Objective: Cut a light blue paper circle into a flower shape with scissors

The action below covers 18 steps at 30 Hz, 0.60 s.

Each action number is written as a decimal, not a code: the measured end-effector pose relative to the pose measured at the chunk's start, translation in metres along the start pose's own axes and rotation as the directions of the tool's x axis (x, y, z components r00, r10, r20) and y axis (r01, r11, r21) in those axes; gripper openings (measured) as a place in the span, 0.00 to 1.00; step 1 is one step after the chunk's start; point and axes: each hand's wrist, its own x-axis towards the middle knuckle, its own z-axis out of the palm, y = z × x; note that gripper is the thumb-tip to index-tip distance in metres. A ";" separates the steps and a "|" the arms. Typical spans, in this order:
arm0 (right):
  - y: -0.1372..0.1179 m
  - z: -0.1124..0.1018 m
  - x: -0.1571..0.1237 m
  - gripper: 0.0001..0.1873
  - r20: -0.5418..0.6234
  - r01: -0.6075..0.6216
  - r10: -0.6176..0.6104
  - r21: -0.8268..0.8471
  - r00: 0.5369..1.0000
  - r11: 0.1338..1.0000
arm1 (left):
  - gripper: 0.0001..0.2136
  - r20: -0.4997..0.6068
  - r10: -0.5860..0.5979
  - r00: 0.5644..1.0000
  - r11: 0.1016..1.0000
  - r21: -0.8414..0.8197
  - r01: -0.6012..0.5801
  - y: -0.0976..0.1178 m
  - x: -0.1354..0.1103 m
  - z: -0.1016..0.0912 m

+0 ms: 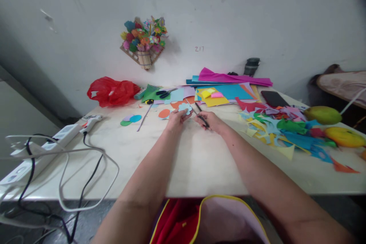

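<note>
Pinched in my left hand (176, 119) is a light blue paper flower (185, 108) with rounded petals. My right hand (211, 120) grips a pair of black-handled scissors (203, 121), and their blades point up and left beside the flower's right edge. Whether the blades touch the paper, I cannot tell. An orange paper circle (164, 113) lies just left of my left hand. Farther left sit overlapping paper circles, with a blue one (135, 118) on top. Orange paper (183, 103) lies behind the flower.
Coloured paper sheets (234, 92) are stacked at the back. Paper scraps (274, 129) and mangoes (344, 137) lie right, near a dark phone (275, 98). A red plastic bag (113, 91) stands back left. A power strip (42, 152) with loose cables runs along the left edge.
</note>
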 end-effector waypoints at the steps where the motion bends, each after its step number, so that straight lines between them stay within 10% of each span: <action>1: 0.000 0.000 0.000 0.13 0.000 -0.001 0.001 0.005 1.000 1.000 | 0.07 0.002 0.001 1.000 1.000 -0.001 -0.001 0.000 0.000 0.000; 18: 0.009 -0.002 0.006 0.14 0.012 0.034 -0.035 0.041 0.999 0.999 | 0.06 0.001 0.003 1.000 1.000 0.000 -0.003 0.000 0.000 -0.002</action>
